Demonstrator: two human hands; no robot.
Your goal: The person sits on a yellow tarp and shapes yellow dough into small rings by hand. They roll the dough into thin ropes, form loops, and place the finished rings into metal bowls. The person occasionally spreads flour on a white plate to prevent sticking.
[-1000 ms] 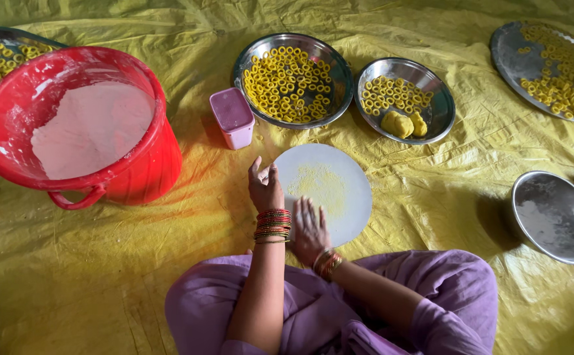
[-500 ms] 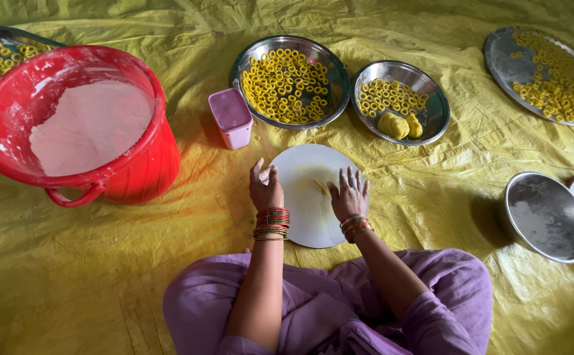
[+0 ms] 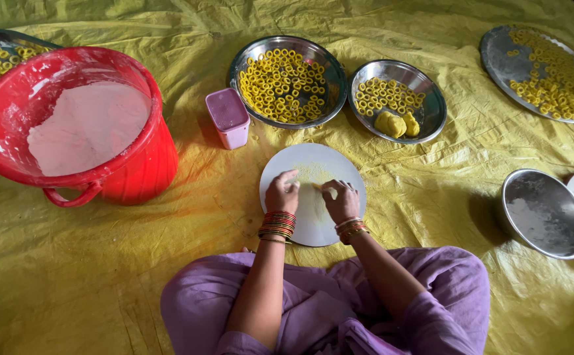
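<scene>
Both forearms forward, left hand point(image 3: 282, 192) and right hand point(image 3: 341, 200) side by side, palms down, fingers curled.

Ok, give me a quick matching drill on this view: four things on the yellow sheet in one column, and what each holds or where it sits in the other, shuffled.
Things:
1. red bucket
2. pink container
3. white round board
4. small steel bowl

Descriptions:
A. under both hands, in front of the person
B. holds yellow rings and lumps of yellow dough
C. holds white flour
D. stands between the bucket and the big bowl of rings

Pairs: 1-C, 2-D, 3-A, 4-B
</scene>
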